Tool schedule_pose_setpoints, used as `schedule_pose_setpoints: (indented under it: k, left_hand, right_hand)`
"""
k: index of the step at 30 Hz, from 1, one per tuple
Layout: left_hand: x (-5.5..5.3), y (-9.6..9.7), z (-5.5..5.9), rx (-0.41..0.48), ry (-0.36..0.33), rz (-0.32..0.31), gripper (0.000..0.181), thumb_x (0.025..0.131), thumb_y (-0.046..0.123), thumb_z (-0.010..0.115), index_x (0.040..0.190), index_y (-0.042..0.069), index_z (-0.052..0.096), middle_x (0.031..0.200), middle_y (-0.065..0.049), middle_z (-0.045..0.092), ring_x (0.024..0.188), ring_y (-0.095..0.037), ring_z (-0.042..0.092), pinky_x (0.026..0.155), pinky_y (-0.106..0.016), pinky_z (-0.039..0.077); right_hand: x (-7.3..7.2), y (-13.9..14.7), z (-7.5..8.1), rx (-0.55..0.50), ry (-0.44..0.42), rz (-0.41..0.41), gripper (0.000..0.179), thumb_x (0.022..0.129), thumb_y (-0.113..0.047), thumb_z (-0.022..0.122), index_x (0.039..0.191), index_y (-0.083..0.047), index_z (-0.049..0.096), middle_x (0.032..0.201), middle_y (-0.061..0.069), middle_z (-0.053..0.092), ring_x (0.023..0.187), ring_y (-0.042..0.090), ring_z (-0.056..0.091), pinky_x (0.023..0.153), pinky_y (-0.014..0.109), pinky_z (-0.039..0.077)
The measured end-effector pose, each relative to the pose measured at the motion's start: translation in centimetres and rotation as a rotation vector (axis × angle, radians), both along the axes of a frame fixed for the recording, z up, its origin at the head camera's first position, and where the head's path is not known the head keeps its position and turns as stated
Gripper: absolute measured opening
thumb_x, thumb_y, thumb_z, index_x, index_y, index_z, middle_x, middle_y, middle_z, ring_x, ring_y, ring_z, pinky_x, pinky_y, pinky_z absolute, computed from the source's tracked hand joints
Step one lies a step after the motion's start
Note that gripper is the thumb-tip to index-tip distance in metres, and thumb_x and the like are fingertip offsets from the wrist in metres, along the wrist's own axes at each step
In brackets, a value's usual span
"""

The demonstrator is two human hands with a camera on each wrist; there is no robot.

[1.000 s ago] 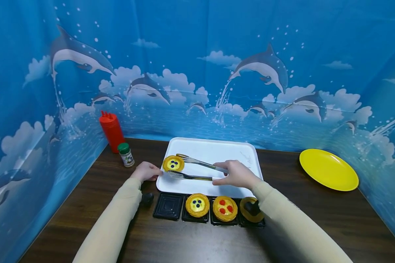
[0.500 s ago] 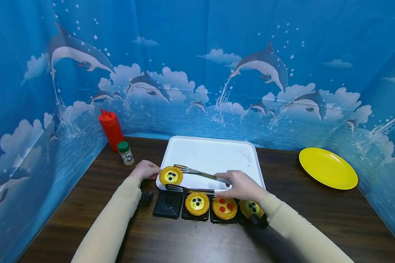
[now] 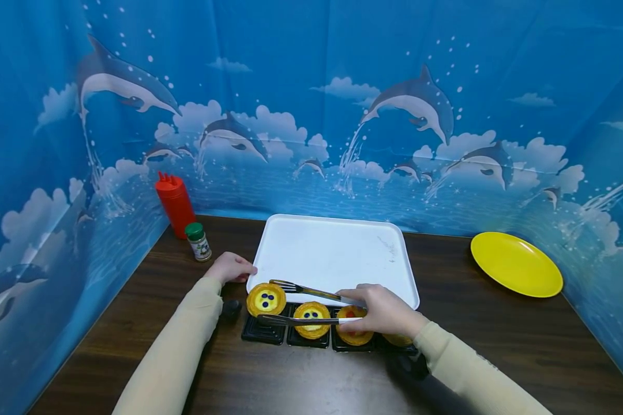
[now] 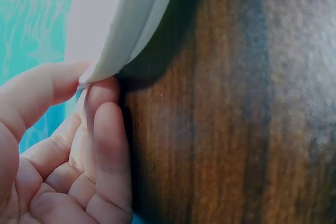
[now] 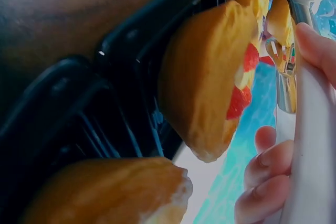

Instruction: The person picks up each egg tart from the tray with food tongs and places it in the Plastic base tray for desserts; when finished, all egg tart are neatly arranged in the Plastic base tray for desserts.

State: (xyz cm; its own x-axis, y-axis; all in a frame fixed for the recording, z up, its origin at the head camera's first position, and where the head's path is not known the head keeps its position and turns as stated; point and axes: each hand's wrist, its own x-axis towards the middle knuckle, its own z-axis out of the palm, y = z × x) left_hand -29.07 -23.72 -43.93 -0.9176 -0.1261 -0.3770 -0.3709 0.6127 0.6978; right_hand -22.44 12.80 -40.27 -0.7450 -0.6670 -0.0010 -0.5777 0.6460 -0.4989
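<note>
My right hand (image 3: pixel 381 308) grips a pair of tongs (image 3: pixel 311 293) with metal heads and white handles (image 5: pixel 315 140). Between the tong heads is a blueberry-topped egg tart (image 3: pixel 266 297), held over the leftmost black square holder (image 3: pixel 262 335) and overlapping the near left corner of the white tray (image 3: pixel 337 253). With thumb and fingertips, my left hand (image 3: pixel 232 268) pinches that tray's left rim (image 4: pixel 123 51). Further right in the row sit another blueberry tart (image 3: pixel 312 311), a red-topped tart (image 5: pixel 202 77) and a last tart (image 3: pixel 396 340), partly hidden by my right hand.
A red squeeze bottle (image 3: pixel 175 206) and a green-capped seasoning jar (image 3: pixel 199 242) stand at the back left. On the right lies a yellow oval plate (image 3: pixel 516 265). A blue dolphin curtain (image 3: pixel 311 115) rises behind the dark wooden table (image 3: pixel 291 380).
The tongs have carried the tart off the white tray toward me, to over the leftmost black holder. My left hand keeps its pinch on the tray's rim.
</note>
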Motion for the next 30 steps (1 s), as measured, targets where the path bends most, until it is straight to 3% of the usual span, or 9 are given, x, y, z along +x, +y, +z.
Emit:
schedule_pose_setpoints:
  k: [7,30]
  left_hand:
    - [0.1,0.06,0.24,0.0,-0.009,0.006,0.034,0.086,0.026,0.069,0.106,-0.002,0.068,0.096,-0.013,0.066,0.077,-0.02,0.06,0.074,-0.028,0.053]
    - [0.38,0.16,-0.01,0.016,0.014,0.01,0.035,0.086,0.025,0.069,0.106,-0.003,0.068,0.102,-0.015,0.066,0.078,-0.02,0.061,0.074,-0.028,0.054]
  right_hand:
    - [0.52,0.21,-0.57,0.004,-0.028,0.023,0.064,0.077,-0.05,0.074,0.128,-0.014,0.061,0.089,-0.007,0.061,0.075,0.01,0.052,0.066,0.022,0.048]
    - [0.72,-0.02,-0.96,0.04,0.057,0.058,0.063,0.076,-0.052,0.073,0.127,-0.016,0.061,0.088,-0.007,0.06,0.07,0.005,0.047,0.059,0.021,0.042]
